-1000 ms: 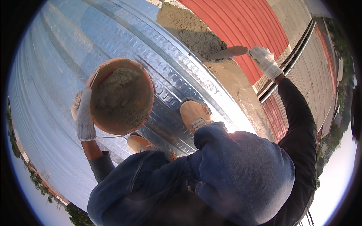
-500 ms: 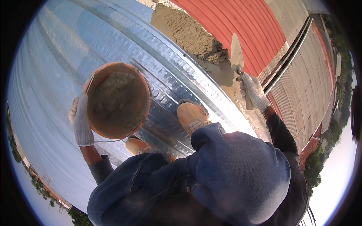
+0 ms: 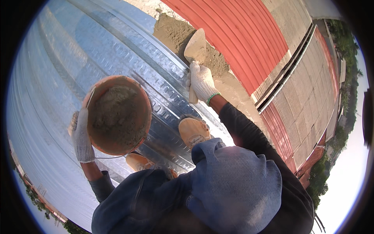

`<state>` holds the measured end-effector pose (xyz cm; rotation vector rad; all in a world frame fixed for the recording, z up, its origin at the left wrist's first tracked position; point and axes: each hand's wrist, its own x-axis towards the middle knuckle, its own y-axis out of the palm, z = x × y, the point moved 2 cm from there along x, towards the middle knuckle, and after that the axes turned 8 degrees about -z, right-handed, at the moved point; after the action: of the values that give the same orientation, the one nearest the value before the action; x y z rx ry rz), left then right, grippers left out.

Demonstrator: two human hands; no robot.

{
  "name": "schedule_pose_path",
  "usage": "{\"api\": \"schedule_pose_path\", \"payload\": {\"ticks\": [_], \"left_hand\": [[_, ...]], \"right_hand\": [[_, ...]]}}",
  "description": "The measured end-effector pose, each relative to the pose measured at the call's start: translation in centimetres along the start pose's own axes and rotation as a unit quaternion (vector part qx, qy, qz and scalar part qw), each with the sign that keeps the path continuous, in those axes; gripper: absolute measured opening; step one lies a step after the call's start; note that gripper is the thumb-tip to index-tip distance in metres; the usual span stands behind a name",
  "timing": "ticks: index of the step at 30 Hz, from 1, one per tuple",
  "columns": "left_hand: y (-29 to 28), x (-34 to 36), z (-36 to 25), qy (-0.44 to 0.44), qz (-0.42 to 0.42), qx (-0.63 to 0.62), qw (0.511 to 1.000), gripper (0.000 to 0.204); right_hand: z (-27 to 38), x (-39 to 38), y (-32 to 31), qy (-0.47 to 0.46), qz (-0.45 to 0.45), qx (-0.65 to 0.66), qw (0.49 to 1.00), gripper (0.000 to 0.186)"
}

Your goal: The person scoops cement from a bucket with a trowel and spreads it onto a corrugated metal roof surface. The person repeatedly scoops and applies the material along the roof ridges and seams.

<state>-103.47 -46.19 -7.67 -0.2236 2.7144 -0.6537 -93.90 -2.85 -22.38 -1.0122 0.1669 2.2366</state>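
Note:
My left hand [image 3: 82, 136], in a white knit glove, is closed on the left rim of an orange bucket [image 3: 147, 117]. Grey wet mortar [image 3: 117, 113] lies inside the bucket. My right hand [image 3: 203, 82], gloved too, is wrapped round the handle of a trowel [image 3: 196, 46]. The trowel's pointed blade is over the strip of mortar [image 3: 171, 33] along the wall top; whether it presses on the mortar I cannot tell. More mortar shows on the far side of the blade and to its right.
Ribbed metal sheeting [image 3: 58, 97] spreads under my feet and to the left; my tan shoes [image 3: 193, 132] stand on it. Beyond the mortar strip are a red corrugated roof [image 3: 233, 35] and grey roof sheets [image 3: 304, 101]. A pale gutter pipe [image 3: 288, 70] runs between roofs.
My right hand has swung the trowel left and away from me along the strip, and its blade has turned its broad side into view. My left hand still holds the bucket, slightly lower in view.

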Motion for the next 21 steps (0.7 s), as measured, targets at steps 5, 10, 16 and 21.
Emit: {"api": "schedule_pose_path", "payload": {"ticks": [5, 10, 16, 21], "left_hand": [[0.3, -1.0, -0.5, 0.003, -0.015, -0.001, 1.0, 0.02], [0.8, -0.3, -0.6, 0.0, 0.011, -0.005, 1.0, 0.02], [-1.5, 0.5, 1.9, 0.023, 0.011, -0.009, 1.0, 0.016], [0.1, 0.3, 0.8, 0.006, -0.003, -0.044, 0.999, 0.014]], "right_hand": [[5.5, 2.3, 7.7, -0.102, 0.034, -0.09, 0.99, 0.046], [7.9, 8.4, 9.7, -0.288, 0.082, -0.342, 0.891, 0.046], [5.4, 5.6, 2.4, -0.35, 0.018, -0.472, 0.809, 0.047], [2.2, 0.6, -6.1, -0.28, 0.009, -0.517, 0.809, 0.057]]}}
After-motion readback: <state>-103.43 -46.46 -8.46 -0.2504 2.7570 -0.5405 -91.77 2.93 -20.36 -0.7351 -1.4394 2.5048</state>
